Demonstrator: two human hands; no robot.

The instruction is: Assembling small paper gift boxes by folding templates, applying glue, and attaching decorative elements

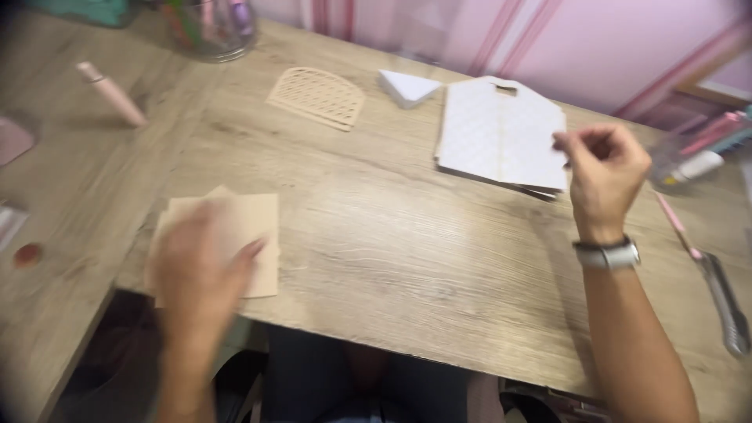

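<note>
My left hand [200, 270] is blurred and lies flat, fingers spread, on a stack of tan paper sheets [254, 223] near the wooden desk's [407, 251] front edge. My right hand [605, 176], with a watch on its wrist, has its fingers pinched at the right edge of a white quilted card panel [497, 133] that lies on the desk; whether it grips the panel I cannot tell. A white triangular piece [407, 86] and a tan lattice arch piece [317, 96] lie beyond, towards the back.
A pink tube [111, 94] lies at the left, and a clear jar of pens [211, 27] stands at the back. A craft knife [717, 286] with a pink handle lies at the right. Another pen holder [701, 153] sits at the far right. A small reddish disc [28, 254] lies at the left.
</note>
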